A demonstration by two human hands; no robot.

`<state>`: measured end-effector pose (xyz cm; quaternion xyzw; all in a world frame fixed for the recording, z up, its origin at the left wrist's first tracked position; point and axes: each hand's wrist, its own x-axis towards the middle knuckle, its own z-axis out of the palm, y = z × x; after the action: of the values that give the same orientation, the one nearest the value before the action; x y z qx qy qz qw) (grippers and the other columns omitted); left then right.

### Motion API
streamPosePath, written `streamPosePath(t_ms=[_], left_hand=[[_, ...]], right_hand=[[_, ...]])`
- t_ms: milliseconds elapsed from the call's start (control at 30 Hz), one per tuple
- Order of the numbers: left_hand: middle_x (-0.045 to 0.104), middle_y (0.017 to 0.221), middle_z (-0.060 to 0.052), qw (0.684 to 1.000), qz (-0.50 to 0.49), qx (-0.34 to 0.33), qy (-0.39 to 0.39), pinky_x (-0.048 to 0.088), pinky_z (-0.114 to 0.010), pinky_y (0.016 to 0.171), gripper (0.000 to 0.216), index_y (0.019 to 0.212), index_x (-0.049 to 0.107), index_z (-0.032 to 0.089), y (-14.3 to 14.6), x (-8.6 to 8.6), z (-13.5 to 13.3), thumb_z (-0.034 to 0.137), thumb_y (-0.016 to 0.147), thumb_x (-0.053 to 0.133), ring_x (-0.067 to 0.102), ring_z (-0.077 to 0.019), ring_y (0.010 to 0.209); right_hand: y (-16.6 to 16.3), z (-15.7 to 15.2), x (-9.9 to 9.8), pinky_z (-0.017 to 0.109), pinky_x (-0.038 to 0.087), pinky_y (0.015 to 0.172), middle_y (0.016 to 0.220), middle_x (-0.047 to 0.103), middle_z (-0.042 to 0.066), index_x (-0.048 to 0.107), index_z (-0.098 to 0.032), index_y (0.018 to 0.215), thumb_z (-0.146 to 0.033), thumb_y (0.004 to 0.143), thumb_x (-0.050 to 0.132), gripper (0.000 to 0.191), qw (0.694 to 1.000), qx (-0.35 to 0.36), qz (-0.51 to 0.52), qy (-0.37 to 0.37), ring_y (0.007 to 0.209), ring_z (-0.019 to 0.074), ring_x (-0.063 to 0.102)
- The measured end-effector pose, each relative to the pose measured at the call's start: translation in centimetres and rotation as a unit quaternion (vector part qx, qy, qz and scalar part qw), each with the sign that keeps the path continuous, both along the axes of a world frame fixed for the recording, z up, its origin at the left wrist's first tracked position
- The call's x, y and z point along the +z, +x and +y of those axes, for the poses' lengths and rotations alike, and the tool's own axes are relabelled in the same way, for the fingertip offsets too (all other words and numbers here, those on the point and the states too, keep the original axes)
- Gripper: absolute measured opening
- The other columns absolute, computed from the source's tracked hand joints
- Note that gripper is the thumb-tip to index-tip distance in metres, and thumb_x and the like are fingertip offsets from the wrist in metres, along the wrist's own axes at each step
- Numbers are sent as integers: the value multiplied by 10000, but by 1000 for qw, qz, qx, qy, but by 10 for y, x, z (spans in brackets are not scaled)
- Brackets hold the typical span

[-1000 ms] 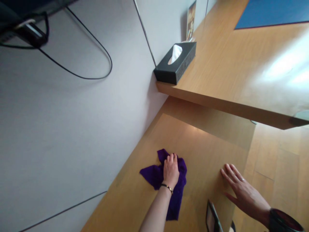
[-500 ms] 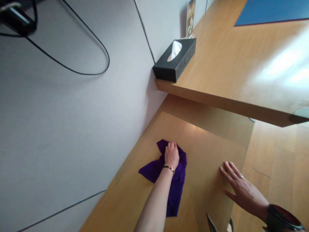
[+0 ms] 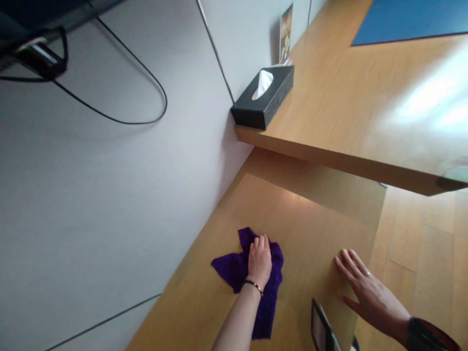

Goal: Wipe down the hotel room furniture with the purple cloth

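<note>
My left hand (image 3: 259, 260) presses down on a crumpled purple cloth (image 3: 230, 267) that lies on the low wooden surface (image 3: 303, 234) near the wall. A thin bracelet circles that wrist. My right hand (image 3: 369, 290) lies flat with fingers spread near the right edge of the same surface and holds nothing; it wears a ring and a dark sleeve. The cloth trails back under my left forearm.
A higher wooden shelf (image 3: 347, 107) juts out above, carrying a black tissue box (image 3: 263, 97) and a small upright card (image 3: 286, 33) against the grey wall (image 3: 109, 195). A black cable (image 3: 146, 117) hangs from a screen at top left. A dark framed object (image 3: 321, 331) stands at the bottom edge.
My left hand and the cloth slid away along the surface, then came back toward me. My right hand stayed planted near the edge.
</note>
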<state>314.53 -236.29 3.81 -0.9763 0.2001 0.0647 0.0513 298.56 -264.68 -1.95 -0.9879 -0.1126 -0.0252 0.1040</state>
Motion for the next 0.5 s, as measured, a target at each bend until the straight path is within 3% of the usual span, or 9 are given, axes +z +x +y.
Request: streamPosePath(t_ms=[133, 333, 500], left_hand=[[566, 1227, -157, 1000, 1, 5, 2, 478, -378, 929, 491, 1323, 496, 27, 21, 6, -11, -7, 883, 281, 506, -251, 1091], [558, 1274, -148, 1000, 8, 0, 4, 477, -371, 955, 525, 1355, 480, 65, -7, 4, -4, -27, 875, 289, 514, -238, 1122], [580, 1226, -173, 1000, -9, 19, -20, 494, -408, 930, 472, 1298, 528, 44, 55, 12, -27, 14, 906, 267, 533, -257, 1100]], right_hand=[[1, -1, 4, 452, 492, 1014, 1564, 111, 171, 368, -46, 1436, -302, 808, 472, 687, 1000, 7, 1, -7, 1443, 347, 88], [2, -1, 7, 464, 492, 1011, 1568, 108, 164, 384, -36, 1429, -307, 808, 465, 682, 1000, 2, -1, -1, 1441, 353, 91], [0, -5, -2, 469, 480, 1029, 1543, 212, 174, 441, -57, 1410, -308, 803, 496, 658, 1000, 2, 14, 5, 1422, 354, 178]])
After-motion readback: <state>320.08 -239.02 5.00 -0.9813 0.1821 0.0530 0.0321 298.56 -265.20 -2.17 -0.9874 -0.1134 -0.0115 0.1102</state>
